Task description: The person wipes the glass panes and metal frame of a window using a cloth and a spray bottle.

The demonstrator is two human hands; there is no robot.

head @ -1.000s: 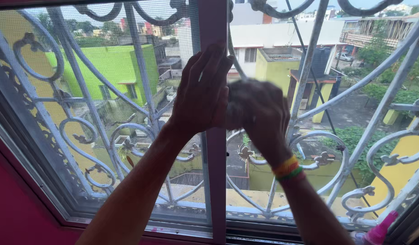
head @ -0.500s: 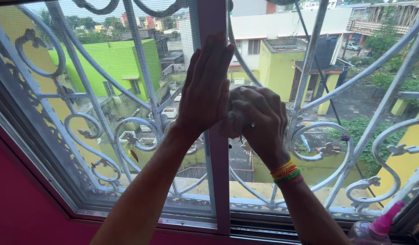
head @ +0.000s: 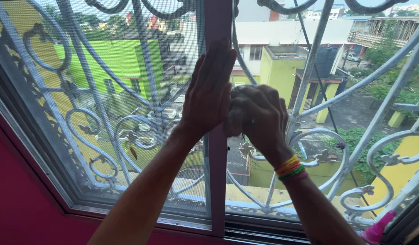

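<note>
My left hand (head: 208,88) lies flat, fingers together and pointing up, against the dark upright window frame (head: 217,190) and the edge of the mesh screen (head: 127,90). Right beside it, my right hand (head: 261,120) is closed over a crumpled grey cloth (head: 233,121) and presses it onto the glass pane (head: 336,72). Only the cloth's edge shows, to the left of and above my fingers. A band of coloured threads (head: 291,168) circles my right wrist.
A white curled metal grille (head: 318,50) stands outside the window. Beyond it are green and yellow buildings and trees. A pink spray bottle top (head: 377,229) pokes up at the lower right sill. The pink wall (head: 19,208) runs below left.
My right hand with the cloth has shifted slightly down on the glass and is no longer blurred. My left hand stays pressed flat on the frame.
</note>
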